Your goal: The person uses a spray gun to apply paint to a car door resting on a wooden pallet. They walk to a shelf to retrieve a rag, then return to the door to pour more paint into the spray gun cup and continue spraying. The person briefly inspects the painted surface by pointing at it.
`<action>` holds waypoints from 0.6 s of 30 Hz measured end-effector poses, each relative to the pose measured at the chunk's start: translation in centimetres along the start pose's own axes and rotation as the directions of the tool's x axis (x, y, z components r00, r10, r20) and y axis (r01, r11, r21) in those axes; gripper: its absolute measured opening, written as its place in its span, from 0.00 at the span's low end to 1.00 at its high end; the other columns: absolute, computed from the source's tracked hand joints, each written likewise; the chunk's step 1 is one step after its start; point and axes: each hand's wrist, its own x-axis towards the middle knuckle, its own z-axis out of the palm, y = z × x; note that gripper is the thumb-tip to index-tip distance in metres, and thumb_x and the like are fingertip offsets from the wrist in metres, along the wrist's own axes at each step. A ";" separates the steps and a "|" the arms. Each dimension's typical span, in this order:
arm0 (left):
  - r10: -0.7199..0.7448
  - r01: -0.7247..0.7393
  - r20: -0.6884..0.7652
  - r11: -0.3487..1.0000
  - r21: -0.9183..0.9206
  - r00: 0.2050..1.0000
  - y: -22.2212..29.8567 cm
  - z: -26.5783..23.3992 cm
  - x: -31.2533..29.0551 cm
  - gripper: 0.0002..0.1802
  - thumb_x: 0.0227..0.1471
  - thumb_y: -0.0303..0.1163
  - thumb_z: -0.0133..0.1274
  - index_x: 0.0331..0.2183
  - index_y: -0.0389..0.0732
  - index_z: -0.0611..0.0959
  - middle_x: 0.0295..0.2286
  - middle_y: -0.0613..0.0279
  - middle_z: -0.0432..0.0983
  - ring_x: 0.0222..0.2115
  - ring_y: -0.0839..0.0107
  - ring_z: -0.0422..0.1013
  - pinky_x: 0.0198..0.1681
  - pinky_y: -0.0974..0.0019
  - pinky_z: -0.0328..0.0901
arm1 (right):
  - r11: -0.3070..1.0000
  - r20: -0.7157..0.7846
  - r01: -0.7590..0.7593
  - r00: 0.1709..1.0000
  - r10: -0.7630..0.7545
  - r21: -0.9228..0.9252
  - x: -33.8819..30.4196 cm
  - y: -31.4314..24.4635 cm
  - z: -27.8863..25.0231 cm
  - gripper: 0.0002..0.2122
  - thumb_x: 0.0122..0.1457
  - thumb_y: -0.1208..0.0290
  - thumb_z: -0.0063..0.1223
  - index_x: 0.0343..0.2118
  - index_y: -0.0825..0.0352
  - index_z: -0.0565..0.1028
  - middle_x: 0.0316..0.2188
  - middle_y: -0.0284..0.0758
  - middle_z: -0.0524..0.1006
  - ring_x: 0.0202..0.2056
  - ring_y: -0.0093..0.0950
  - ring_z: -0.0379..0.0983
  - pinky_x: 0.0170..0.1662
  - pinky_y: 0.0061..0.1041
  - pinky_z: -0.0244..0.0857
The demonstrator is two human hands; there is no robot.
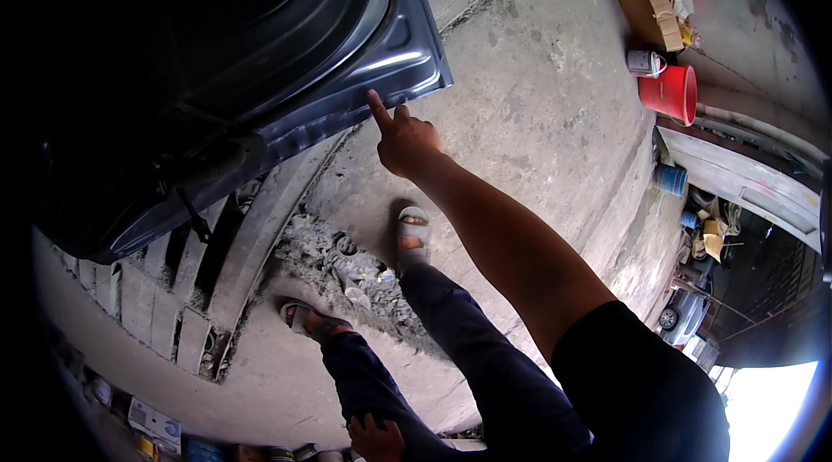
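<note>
A dark blue-grey car door (394, 63) fills the upper left, its inner pressed panel showing and its far left side lost in shadow. My right hand (407, 143) reaches to the door's lower edge near the corner. Its index finger is stretched out with the tip at the metal rim; whether it touches I cannot tell. The other fingers are partly curled, and nothing is held. At the bottom, my left hand (374, 438) lies over my left trouser leg with its fingers apart and holds nothing. A dark strap-like part (198, 221) hangs from the door's shaded edge.
Slatted floor covers (156, 306) with gaps run under the door. A strip of rubble (347, 267) lies beside my sandalled feet. Along the right wall stand a red bucket (667, 96), a white paint pail (644, 63), cardboard boxes (646, 11) and a blue container (670, 178).
</note>
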 end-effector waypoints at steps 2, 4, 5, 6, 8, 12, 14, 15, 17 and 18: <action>0.005 -0.005 -0.002 1.000 -0.004 1.000 -0.2 0.2 0.1 0.26 0.43 0.42 0.48 0.43 0.36 0.75 0.49 0.40 0.61 0.52 0.47 0.57 0.51 0.47 0.57 | 1.000 0.017 -0.008 1.000 0.008 -0.013 0.2 -0.1 0.2 0.37 0.53 0.72 0.41 0.63 0.54 0.35 0.52 0.47 0.61 0.41 0.40 0.72 0.45 0.34 0.64; 0.011 -0.011 -0.005 1.000 -0.001 1.000 -0.2 0.1 0.1 0.26 0.43 0.42 0.48 0.43 0.36 0.75 0.49 0.40 0.61 0.52 0.47 0.57 0.51 0.47 0.56 | 1.000 0.029 -0.011 1.000 0.011 -0.022 0.4 -0.1 0.3 0.38 0.53 0.73 0.41 0.63 0.53 0.35 0.52 0.47 0.61 0.41 0.40 0.73 0.45 0.34 0.64; 0.012 -0.012 -0.005 1.000 -0.001 1.000 -0.2 0.0 0.1 0.26 0.43 0.42 0.48 0.43 0.36 0.76 0.49 0.40 0.61 0.52 0.47 0.57 0.51 0.47 0.56 | 1.000 0.033 -0.008 0.999 0.008 -0.026 0.3 0.0 0.2 0.38 0.53 0.73 0.41 0.63 0.53 0.35 0.52 0.47 0.61 0.41 0.40 0.73 0.45 0.34 0.64; 0.010 -0.010 -0.008 1.000 0.001 1.000 -0.1 0.0 0.0 0.26 0.43 0.42 0.48 0.43 0.36 0.76 0.49 0.40 0.61 0.52 0.47 0.57 0.51 0.47 0.56 | 1.000 0.038 -0.005 0.999 0.006 -0.029 0.2 0.0 0.1 0.38 0.52 0.73 0.42 0.63 0.53 0.35 0.53 0.47 0.61 0.41 0.39 0.73 0.45 0.34 0.64; 0.005 -0.005 -0.014 1.000 0.004 1.000 -0.1 0.0 0.0 0.26 0.43 0.42 0.48 0.43 0.37 0.76 0.49 0.41 0.62 0.52 0.47 0.57 0.51 0.47 0.56 | 1.000 0.007 0.000 1.000 0.000 -0.026 0.3 -0.1 0.3 0.38 0.52 0.73 0.42 0.63 0.53 0.35 0.53 0.46 0.61 0.41 0.39 0.73 0.45 0.34 0.64; 0.002 -0.002 -0.012 1.000 0.000 1.000 0.0 -0.2 -0.1 0.26 0.42 0.42 0.49 0.43 0.37 0.75 0.49 0.41 0.61 0.52 0.47 0.57 0.51 0.47 0.57 | 0.999 -0.012 0.004 1.000 -0.004 -0.032 0.3 -0.6 0.4 0.39 0.52 0.73 0.43 0.63 0.53 0.35 0.53 0.46 0.61 0.41 0.39 0.73 0.45 0.34 0.64; -0.002 0.002 -0.005 1.000 -0.008 1.000 0.0 -0.3 -0.1 0.26 0.42 0.42 0.49 0.43 0.37 0.75 0.50 0.41 0.61 0.52 0.47 0.57 0.51 0.47 0.57 | 0.999 0.006 0.004 1.000 -0.004 -0.050 0.4 -0.5 0.3 0.39 0.52 0.73 0.43 0.63 0.53 0.34 0.53 0.46 0.61 0.41 0.38 0.72 0.45 0.34 0.64; -0.002 0.002 -0.007 1.000 -0.012 1.000 -0.1 -0.2 -0.1 0.26 0.42 0.42 0.49 0.43 0.37 0.75 0.50 0.41 0.61 0.52 0.47 0.57 0.51 0.47 0.56 | 0.998 0.014 0.005 1.000 -0.004 -0.058 0.4 -0.5 0.3 0.39 0.52 0.73 0.43 0.63 0.53 0.34 0.53 0.46 0.61 0.41 0.38 0.72 0.45 0.34 0.63; -0.002 0.002 -0.011 1.000 -0.019 1.000 -0.2 0.0 -0.1 0.26 0.42 0.42 0.49 0.43 0.37 0.75 0.50 0.42 0.61 0.52 0.47 0.57 0.51 0.47 0.56 | 0.998 0.032 0.000 0.999 0.002 -0.057 0.3 -0.5 0.1 0.39 0.52 0.73 0.43 0.63 0.53 0.35 0.53 0.46 0.61 0.41 0.38 0.72 0.45 0.34 0.63; -0.001 0.001 -0.016 1.000 -0.015 1.000 -0.2 0.0 -0.1 0.26 0.42 0.42 0.49 0.43 0.37 0.75 0.50 0.42 0.61 0.52 0.47 0.57 0.51 0.47 0.56 | 0.998 0.041 -0.003 0.999 0.005 -0.056 0.2 -0.5 0.0 0.39 0.52 0.73 0.43 0.63 0.53 0.35 0.53 0.46 0.61 0.41 0.38 0.72 0.45 0.34 0.63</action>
